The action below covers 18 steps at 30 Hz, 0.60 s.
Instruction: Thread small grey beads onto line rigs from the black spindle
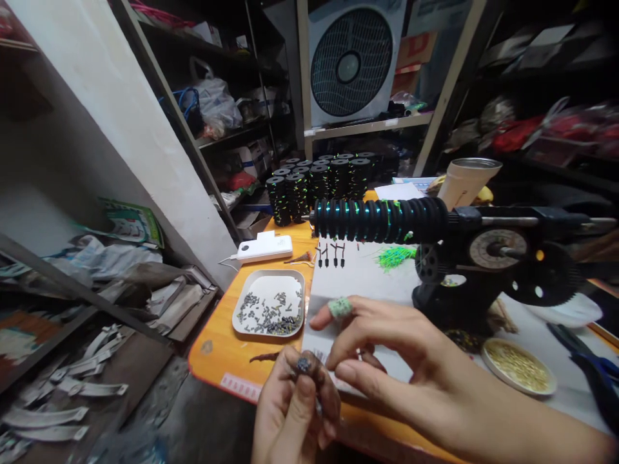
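My left hand is closed at the table's front edge, its thumb and fingers pinching a small dark bluish clump whose kind I cannot make out. Just to the right hovers my right hand, fingers bent and apart, with green tape wrapped round the index finger. I see nothing held in it, though thumb and middle fingertip are close together. Beyond my left hand stands a white tray of tiny dark and yellowish pieces. A ridged black cylinder with shiny blue-green bands sits horizontally on a black geared device.
Several black cylinders stand at the back. A white power bank lies left. Small black branched pieces and green strands rest on white paper. A dish of golden bits and blue-handled scissors are right.
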Each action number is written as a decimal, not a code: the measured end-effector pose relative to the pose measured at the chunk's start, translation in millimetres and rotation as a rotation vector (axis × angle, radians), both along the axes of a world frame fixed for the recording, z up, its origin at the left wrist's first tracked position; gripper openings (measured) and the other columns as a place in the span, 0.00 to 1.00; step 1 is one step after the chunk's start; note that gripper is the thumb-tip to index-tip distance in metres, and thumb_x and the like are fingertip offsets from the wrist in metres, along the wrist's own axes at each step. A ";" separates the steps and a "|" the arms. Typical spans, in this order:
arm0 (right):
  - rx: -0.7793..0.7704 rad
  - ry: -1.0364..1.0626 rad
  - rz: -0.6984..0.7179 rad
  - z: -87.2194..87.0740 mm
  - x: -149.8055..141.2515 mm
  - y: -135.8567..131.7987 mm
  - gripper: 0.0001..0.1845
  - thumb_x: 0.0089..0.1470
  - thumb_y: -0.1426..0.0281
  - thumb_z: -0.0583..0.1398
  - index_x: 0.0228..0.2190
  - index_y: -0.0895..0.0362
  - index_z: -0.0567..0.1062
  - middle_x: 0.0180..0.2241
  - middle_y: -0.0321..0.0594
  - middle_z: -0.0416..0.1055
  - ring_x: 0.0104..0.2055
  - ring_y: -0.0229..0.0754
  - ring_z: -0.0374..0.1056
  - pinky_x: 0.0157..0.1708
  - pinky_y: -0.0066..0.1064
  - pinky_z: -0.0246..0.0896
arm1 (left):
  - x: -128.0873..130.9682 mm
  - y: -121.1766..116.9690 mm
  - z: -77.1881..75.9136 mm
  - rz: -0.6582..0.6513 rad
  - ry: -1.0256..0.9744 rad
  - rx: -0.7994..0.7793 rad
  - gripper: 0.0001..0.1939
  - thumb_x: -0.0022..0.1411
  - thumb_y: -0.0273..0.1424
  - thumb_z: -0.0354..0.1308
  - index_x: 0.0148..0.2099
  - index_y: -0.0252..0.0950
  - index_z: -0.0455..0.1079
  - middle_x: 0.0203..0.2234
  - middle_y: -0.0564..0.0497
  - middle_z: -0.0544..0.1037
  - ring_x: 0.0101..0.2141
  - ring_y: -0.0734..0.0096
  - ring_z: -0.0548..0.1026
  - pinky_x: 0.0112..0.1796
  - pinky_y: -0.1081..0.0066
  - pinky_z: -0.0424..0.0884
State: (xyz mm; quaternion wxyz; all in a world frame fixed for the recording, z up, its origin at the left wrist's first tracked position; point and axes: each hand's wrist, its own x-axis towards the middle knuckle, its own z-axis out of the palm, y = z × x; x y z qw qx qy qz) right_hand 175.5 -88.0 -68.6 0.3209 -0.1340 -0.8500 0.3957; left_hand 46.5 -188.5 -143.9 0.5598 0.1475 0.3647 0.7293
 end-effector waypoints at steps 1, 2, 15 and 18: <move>-0.052 -0.004 0.019 1.8 -0.6 -0.7 0.08 0.55 0.79 0.60 0.29 0.58 0.78 0.38 0.40 0.75 0.33 0.35 0.69 0.30 0.22 0.64 | 1.6 0.0 1.0 -0.005 -0.006 -0.027 0.15 0.47 0.39 0.72 0.30 0.36 0.72 0.17 0.55 0.71 0.17 0.83 0.66 0.19 0.83 0.58; -0.094 -0.005 0.033 1.9 -1.5 -1.6 0.08 0.54 0.80 0.60 0.30 0.58 0.78 0.38 0.39 0.76 0.33 0.34 0.71 0.31 0.21 0.65 | 3.8 0.3 2.0 0.000 -0.005 -0.043 0.15 0.47 0.39 0.73 0.31 0.36 0.73 0.18 0.54 0.72 0.17 0.83 0.66 0.19 0.82 0.59; -0.153 0.009 0.023 -21.9 -9.5 -6.1 0.06 0.54 0.79 0.62 0.29 0.59 0.79 0.28 0.35 0.77 0.30 0.33 0.71 0.33 0.21 0.64 | 17.2 12.1 3.8 0.441 0.065 0.105 0.12 0.48 0.37 0.72 0.31 0.38 0.73 0.28 0.56 0.70 0.24 0.81 0.68 0.29 0.80 0.70; -0.027 0.053 0.014 -25.4 -8.7 -8.7 0.06 0.54 0.80 0.62 0.30 0.60 0.78 0.26 0.35 0.74 0.27 0.32 0.69 0.30 0.20 0.63 | 14.1 12.3 0.7 0.387 0.052 0.103 0.13 0.49 0.37 0.71 0.32 0.36 0.75 0.30 0.52 0.74 0.30 0.75 0.71 0.33 0.77 0.72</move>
